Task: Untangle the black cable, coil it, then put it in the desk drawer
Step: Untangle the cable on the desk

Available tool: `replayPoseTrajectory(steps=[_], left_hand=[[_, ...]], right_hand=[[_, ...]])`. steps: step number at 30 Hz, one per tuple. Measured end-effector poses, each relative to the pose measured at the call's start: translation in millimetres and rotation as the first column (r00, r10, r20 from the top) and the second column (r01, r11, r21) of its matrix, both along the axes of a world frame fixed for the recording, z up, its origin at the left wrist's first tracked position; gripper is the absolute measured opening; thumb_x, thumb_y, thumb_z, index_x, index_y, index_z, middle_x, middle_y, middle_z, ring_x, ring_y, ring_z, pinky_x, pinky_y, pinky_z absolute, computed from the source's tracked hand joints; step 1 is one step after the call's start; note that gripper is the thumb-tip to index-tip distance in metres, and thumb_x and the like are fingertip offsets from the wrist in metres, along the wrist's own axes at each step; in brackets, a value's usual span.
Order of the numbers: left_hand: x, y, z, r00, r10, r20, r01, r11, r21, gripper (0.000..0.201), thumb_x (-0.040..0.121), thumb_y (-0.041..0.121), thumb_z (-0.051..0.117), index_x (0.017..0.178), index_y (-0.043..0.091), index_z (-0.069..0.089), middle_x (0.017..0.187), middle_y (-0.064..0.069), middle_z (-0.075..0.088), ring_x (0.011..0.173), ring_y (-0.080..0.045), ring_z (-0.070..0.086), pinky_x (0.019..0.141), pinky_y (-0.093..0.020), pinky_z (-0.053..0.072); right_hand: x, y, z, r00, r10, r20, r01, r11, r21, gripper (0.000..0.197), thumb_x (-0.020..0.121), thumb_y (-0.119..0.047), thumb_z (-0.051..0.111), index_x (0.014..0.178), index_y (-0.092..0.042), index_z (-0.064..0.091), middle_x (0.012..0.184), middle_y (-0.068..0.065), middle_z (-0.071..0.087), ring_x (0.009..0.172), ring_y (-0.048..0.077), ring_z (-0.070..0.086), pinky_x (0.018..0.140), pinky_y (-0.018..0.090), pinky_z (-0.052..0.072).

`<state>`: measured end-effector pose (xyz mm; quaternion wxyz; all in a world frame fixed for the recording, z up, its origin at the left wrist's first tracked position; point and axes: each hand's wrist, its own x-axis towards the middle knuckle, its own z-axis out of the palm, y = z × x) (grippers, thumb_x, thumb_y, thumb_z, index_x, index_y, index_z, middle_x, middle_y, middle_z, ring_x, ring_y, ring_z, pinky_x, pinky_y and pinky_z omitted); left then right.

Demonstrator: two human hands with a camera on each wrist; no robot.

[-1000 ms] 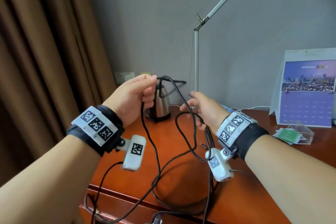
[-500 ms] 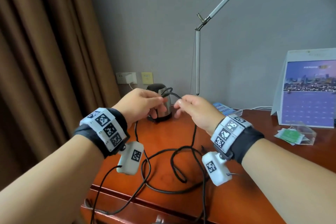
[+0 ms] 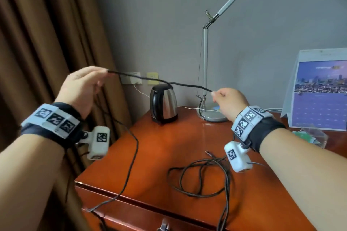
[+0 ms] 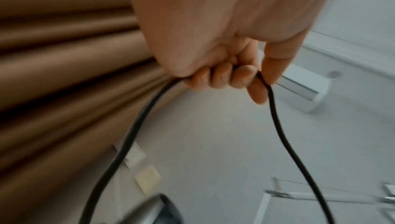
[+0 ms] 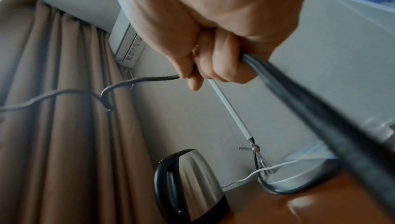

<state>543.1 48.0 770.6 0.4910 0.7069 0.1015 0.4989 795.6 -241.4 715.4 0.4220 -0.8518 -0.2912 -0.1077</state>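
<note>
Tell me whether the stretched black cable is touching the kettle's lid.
Cannot tell. In the head view the black cable crosses right over the kettle top; no gap or contact shows. The right wrist view shows it well above, but blurred.

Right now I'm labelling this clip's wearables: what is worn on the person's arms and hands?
Both forearms are bare, with no sleeves or gloves. Each wrist carries a dark fabric wrist strap, left and right, topped by a white band of black-and-white square tag markers. A small white boxy camera module hangs under each wrist, each bearing one tag; the right one trails a thin grey wire.
</note>
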Motion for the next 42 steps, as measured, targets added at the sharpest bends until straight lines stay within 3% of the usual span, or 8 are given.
replayPoseTrajectory(steps=[3, 6, 13, 20, 24, 28, 37, 42], left_hand=[[-17, 39, -27, 0.831, 0.512, -0.22, -0.398, 0.822, 0.407, 0.007, 0.094, 0.025, 0.071, 0.093, 0.023, 0.078, 0.076, 0.011, 0.072, 0.076, -0.012, 0.064, 0.067, -0.019, 0.048], [-17, 62, -65, 0.547, 0.738, -0.396, -0.319, 0.62, 0.717, 0.01, 0.089, 0.032, 0.077, 0.099, 0.029, 0.081, 0.097, -0.002, 0.079, 0.097, -0.033, 0.068, 0.088, -0.041, 0.056], [13, 23, -94, 0.178, 0.67, -0.72, 0.055, 0.724, 0.688, 0.011, 0.084, 0.033, 0.079, 0.091, 0.025, 0.078, 0.086, 0.007, 0.074, 0.081, -0.014, 0.071, 0.073, -0.023, 0.054], [25, 15, -95, 0.363, 0.392, -0.845, -0.17, 0.92, 0.354, 0.021, 0.085, 0.019, 0.082, 0.086, 0.008, 0.065, 0.062, -0.008, 0.074, 0.059, -0.029, 0.075, 0.067, -0.046, 0.066], [40, -1, -86, 0.359, 0.393, -0.846, 0.02, 0.903, 0.428, 0.04, 0.084, 0.042, 0.082, 0.118, 0.023, 0.072, 0.101, 0.006, 0.075, 0.096, -0.017, 0.071, 0.092, -0.03, 0.056], [62, -44, -73, 0.73, -0.13, -0.671, 0.15, 0.988, -0.028, 0.07, 0.094, 0.035, 0.075, 0.155, 0.036, 0.04, 0.138, 0.011, 0.061, 0.124, -0.007, 0.061, 0.112, -0.034, 0.046], [72, -80, -52, 0.848, -0.466, -0.253, 0.395, 0.873, -0.286, 0.011, 0.106, 0.007, 0.053, 0.104, 0.004, 0.064, 0.083, -0.01, 0.068, 0.073, -0.02, 0.068, 0.067, -0.03, 0.061], [53, -50, -49, 0.905, -0.263, -0.334, 0.18, 0.949, -0.26, 0.019, 0.093, -0.001, 0.07, 0.081, 0.011, 0.062, 0.073, -0.009, 0.065, 0.064, -0.019, 0.066, 0.062, -0.032, 0.062]], right_hand=[[-5, 1, 9, 0.999, 0.037, 0.025, -0.037, 0.999, 0.002, 0.034, 0.1, -0.035, 0.054, 0.079, -0.015, 0.072, 0.059, -0.006, 0.061, 0.065, 0.025, 0.057, 0.068, 0.034, 0.047], [-18, 13, 17, 0.99, 0.136, -0.04, -0.131, 0.984, 0.117, 0.032, 0.1, -0.031, 0.056, 0.079, -0.013, 0.072, 0.036, -0.014, 0.043, 0.048, 0.016, 0.044, 0.056, 0.028, 0.041], [-28, 26, 22, 0.875, 0.357, -0.327, -0.202, 0.883, 0.424, 0.034, 0.103, -0.033, 0.052, 0.082, -0.01, 0.065, 0.055, -0.003, 0.028, 0.041, 0.014, 0.023, 0.039, 0.02, 0.021], [-35, 28, 16, 0.837, 0.43, -0.339, -0.31, 0.882, 0.354, 0.029, 0.107, -0.028, 0.044, 0.079, -0.02, 0.039, 0.06, -0.002, 0.021, 0.043, 0.012, 0.016, 0.048, 0.027, 0.011], [-37, 34, 15, 0.841, 0.44, -0.316, -0.302, 0.865, 0.4, 0.026, 0.107, -0.026, 0.046, 0.083, -0.016, 0.046, 0.052, -0.006, 0.029, 0.04, 0.01, 0.021, 0.043, 0.019, 0.018], [-43, 37, 17, 0.819, 0.477, -0.319, -0.277, 0.815, 0.509, 0.029, 0.107, -0.023, 0.045, 0.082, -0.011, 0.05, 0.047, -0.006, 0.032, 0.04, 0.012, 0.025, 0.043, 0.02, 0.021], [-26, 21, 15, 0.802, 0.461, -0.38, -0.132, 0.757, 0.64, 0.032, 0.108, -0.025, 0.046, 0.081, -0.008, 0.052, 0.046, -0.001, 0.043, 0.039, 0.018, 0.039, 0.04, 0.023, 0.034], [-14, 13, 12, 0.802, 0.414, -0.429, -0.08, 0.788, 0.611, 0.03, 0.108, -0.025, 0.043, 0.082, -0.013, 0.047, 0.048, -0.006, 0.03, 0.037, 0.009, 0.023, 0.038, 0.017, 0.019]])
